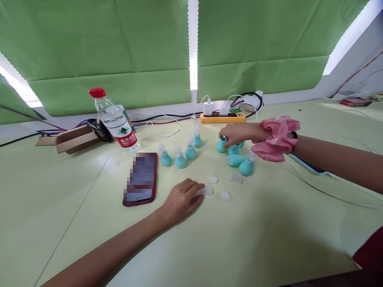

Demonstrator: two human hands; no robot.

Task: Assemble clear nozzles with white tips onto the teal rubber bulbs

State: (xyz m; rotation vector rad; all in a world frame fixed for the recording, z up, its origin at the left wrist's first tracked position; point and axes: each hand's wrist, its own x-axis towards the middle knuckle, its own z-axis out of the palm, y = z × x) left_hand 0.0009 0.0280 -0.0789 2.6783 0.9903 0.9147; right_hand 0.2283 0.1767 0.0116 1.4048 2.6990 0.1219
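Observation:
My left hand [183, 201] rests on the table with its thumb and fingers closed on a translucent white plastic piece [206, 190]. Further back, my right hand [235, 133] has its fingers around the top of a teal rubber bulb [221, 146] with an open neck. Beside it are another open teal bulb [234, 149], one lying on its side [235, 160] and one with a clear tip [247, 166]. Left of these stand several teal bulbs [180, 160] fitted with clear tips. Small white pieces [226, 195] and a clear tube [236, 179] lie near my left hand.
A phone in a red case [140, 179] lies left of my left hand. Behind it a water bottle [119, 125] stands near an open cardboard box [76, 139]. An orange power strip [223, 118] with chargers and cables runs along the back. Another device [311, 165] lies partly under my right forearm.

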